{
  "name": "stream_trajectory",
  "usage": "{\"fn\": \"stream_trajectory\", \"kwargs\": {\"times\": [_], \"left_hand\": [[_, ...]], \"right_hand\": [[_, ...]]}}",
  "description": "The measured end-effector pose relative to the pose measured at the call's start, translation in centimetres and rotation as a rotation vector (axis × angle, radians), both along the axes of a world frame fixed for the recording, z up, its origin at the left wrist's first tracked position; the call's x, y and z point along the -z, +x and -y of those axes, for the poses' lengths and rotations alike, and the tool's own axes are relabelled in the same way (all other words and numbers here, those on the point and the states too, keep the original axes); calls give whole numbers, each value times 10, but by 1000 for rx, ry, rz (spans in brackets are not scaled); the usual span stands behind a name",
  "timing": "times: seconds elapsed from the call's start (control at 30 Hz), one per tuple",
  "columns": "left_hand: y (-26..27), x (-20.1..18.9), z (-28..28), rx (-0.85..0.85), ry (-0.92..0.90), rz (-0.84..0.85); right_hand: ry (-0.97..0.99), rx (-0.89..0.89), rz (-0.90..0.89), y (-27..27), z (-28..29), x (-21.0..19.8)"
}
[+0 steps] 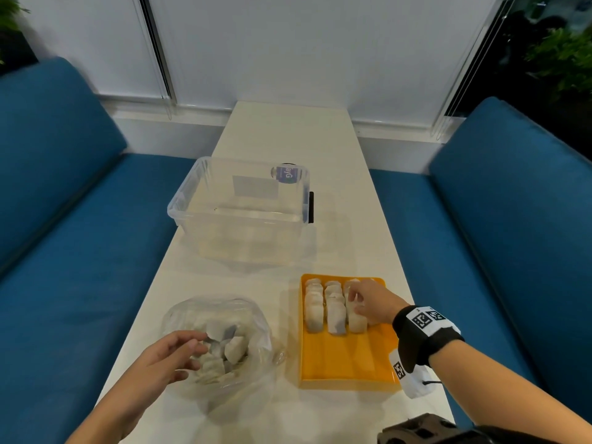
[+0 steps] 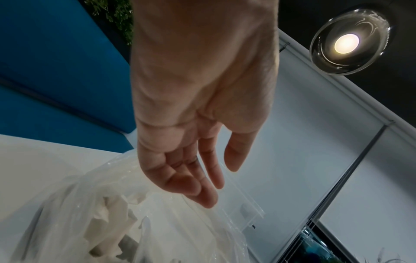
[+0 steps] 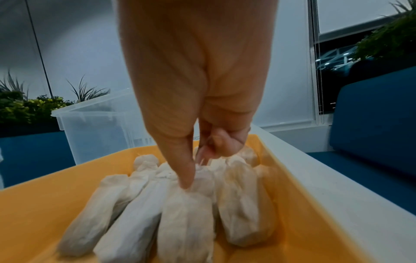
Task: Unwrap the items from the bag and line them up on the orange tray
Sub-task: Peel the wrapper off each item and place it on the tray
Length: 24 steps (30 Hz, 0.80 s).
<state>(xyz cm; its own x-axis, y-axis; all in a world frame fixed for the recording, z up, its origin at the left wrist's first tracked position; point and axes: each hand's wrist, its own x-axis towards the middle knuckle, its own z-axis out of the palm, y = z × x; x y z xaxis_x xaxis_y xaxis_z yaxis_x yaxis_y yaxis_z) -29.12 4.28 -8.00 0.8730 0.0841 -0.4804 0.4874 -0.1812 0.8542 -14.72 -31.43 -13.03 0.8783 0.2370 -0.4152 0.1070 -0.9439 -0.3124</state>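
Right hand point(image 1: 368, 302) on lengthwise-lying items point(image 1: 334, 310)

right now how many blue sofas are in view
2. The left sofa runs along the white table on the side of the bag. The right sofa runs along the side of the orange tray. None seems hidden.
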Motion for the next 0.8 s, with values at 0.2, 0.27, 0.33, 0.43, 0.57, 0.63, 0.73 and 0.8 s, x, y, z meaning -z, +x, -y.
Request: {"fn": "stream_trajectory", "kwargs": {"times": [0.2, 0.27, 0.33, 0.43, 0.57, 0.63, 0.73, 0.8], "left_hand": [[9, 3, -2, 78, 158, 68], [14, 5, -2, 136, 278, 98], [20, 9, 0, 196, 377, 126], [31, 17, 7, 299, 479, 156], [47, 34, 25, 454, 609, 155], [53, 44, 33, 578, 730, 126], [58, 55, 39, 685, 909, 52], [59, 62, 40, 701, 964, -20]], "right_hand": [[75, 28, 163, -6, -11, -16], [140, -14, 288, -15, -29, -27], [203, -102, 355, -27, -54, -39], [241, -415, 311, -48, -95, -48], [28, -800, 339, -66, -130, -36], [-119, -803, 354, -69, -137, -29], [-77, -738, 273, -71, -145, -25], [-81, -702, 237, -73, -146, -25]]}}
